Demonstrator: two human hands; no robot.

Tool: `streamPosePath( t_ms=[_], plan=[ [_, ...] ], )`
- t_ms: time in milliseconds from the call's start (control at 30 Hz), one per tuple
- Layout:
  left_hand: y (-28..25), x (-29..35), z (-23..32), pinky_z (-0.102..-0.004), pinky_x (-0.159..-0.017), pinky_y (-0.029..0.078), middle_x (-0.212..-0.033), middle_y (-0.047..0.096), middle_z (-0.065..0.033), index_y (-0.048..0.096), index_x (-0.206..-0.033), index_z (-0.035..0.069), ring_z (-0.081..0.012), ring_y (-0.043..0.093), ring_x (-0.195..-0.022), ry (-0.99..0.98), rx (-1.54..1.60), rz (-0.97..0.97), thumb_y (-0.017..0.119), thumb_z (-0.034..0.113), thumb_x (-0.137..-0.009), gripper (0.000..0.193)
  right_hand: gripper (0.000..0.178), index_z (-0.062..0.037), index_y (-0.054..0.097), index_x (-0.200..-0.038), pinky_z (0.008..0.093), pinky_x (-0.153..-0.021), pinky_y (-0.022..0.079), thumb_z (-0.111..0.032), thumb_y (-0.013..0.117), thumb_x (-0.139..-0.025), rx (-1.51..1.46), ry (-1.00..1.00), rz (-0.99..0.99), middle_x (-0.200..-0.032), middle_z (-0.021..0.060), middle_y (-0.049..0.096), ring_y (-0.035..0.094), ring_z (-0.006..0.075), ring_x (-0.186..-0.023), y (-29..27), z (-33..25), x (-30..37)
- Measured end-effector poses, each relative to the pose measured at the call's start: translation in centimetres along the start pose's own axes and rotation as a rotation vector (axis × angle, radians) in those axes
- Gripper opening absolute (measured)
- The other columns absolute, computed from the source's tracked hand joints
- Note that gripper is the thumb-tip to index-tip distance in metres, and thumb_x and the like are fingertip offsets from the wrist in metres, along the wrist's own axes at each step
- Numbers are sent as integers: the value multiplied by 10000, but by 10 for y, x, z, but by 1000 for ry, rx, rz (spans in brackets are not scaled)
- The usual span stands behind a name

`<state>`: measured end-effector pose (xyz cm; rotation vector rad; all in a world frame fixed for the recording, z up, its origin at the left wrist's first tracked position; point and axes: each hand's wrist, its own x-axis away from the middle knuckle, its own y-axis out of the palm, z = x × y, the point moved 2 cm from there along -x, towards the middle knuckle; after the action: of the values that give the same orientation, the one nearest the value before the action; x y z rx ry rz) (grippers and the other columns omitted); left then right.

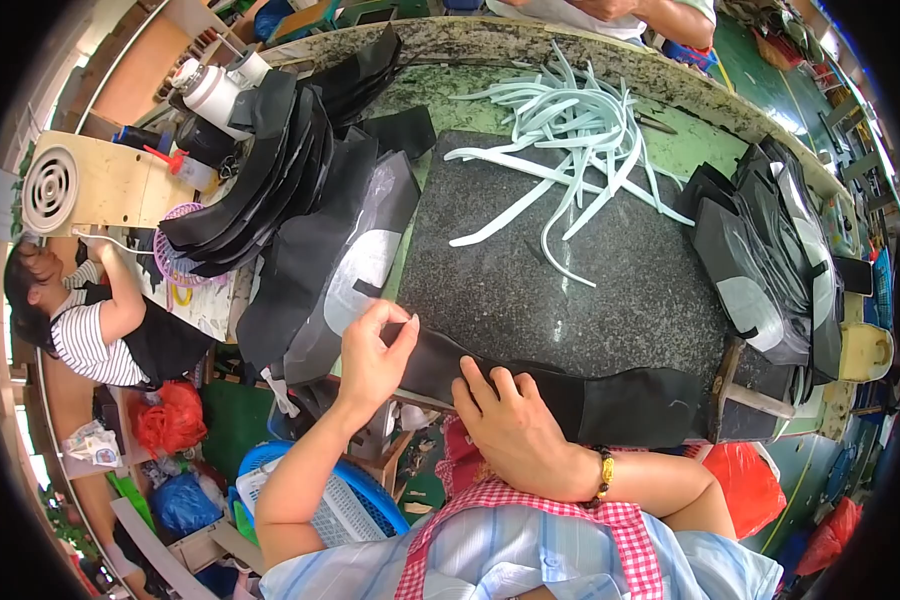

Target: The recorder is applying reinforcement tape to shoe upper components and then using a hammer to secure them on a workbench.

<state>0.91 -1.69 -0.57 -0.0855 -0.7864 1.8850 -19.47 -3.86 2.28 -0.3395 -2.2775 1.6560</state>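
Fingers (375, 312), left hand (370, 358): thumb and forefinger are nearly meeting; cannot tell if pinching. Right hand (520, 430): curled fingers are resting on black panel (642, 404), partly hidden, lying along near edge of worktop (560, 295).

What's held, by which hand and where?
The left hand appears to pinch the left end of the long black piece between thumb and forefinger. The right hand rests on its middle, not visibly gripping.

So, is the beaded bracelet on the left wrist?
No, the beaded bracelet is on the wrist of the right hand, which rests on the black piece, and the left hand wears none.
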Motion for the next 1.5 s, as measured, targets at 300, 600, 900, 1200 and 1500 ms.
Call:
streamPosePath(
  t_ms=[300,600,900,1200,1500],
  plan=[
    [2,-2,0,-410,-810,475,-956,599,-128,609,-978,20,-325,599,-871,571,-394,478,705,30,-831,176,712,-97,426,-1464,423,-723,463,-262,646,-807,223,126,-90,-1557,40,343,492,256,-992,5,-5,-31],
    [25,66,47,-505,-1049,386,-1187,619,-128,648,-1080,7,-303,580,-1152,808,-582,-74,809,386,-701,559,448,29,627,-1164,363,-966,502,-103,710,-744,-482,17,-20,-1179,158,664,614,280,-1137,-35,69,53],
    [70,80,57,-410,-958,493,-1062,661,-146,670,-1040,-41,-285,626,-1059,1196,-815,-267,617,113,-735,345,505,21,620,-1190,376,-984,487,-37,687,-693,-494,-126,68,-1183,159,651,592,308,-1152,-20,78,70],
    [70,70,57,-393,-874,537,-1024,665,-117,685,-1021,-12,-286,649,-984,1020,-600,-314,659,95,-713,327,329,-91,683,-1078,380,-902,460,-211,719,-774,-357,-150,13,-1042,38,626,571,229,-1076,-15,86,67],
    [93,80,73,-395,-859,536,-937,641,-123,660,-964,62,-278,642,-927,1214,-1011,-150,616,134,-782,201,570,-93,553,-1330,379,-1099,385,-192,647,-776,-214,-169,25,-1437,54,516,478,205,-1336,-13,122,125]
  ],
)
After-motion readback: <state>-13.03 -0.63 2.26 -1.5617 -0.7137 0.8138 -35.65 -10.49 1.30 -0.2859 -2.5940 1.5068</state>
